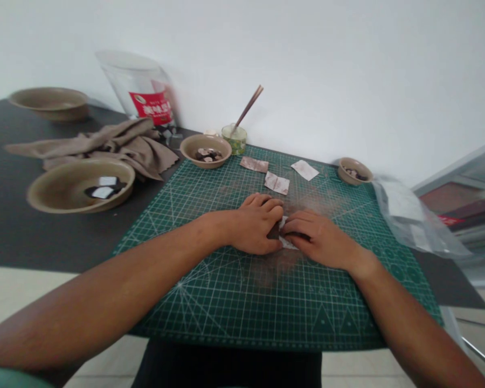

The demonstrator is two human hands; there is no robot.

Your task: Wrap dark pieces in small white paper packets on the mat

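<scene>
My left hand rests on the green cutting mat, its fingers curled and its thumb at the edge of a small white piece of paper. Facing it, my right hand pinches the same paper from the other side. Most of the paper is covered by my fingers, and I cannot tell whether anything lies in it. Beyond my hands are a brown-smudged paper piece, a creased white piece and a cleaner white piece. Brownish powder smears the mat around them.
A bowl with dark and pale bits and a glass cup holding sticks stand at the back. A small bowl and a plastic bag are right. Left are a larger bowl, cloth and clear jar.
</scene>
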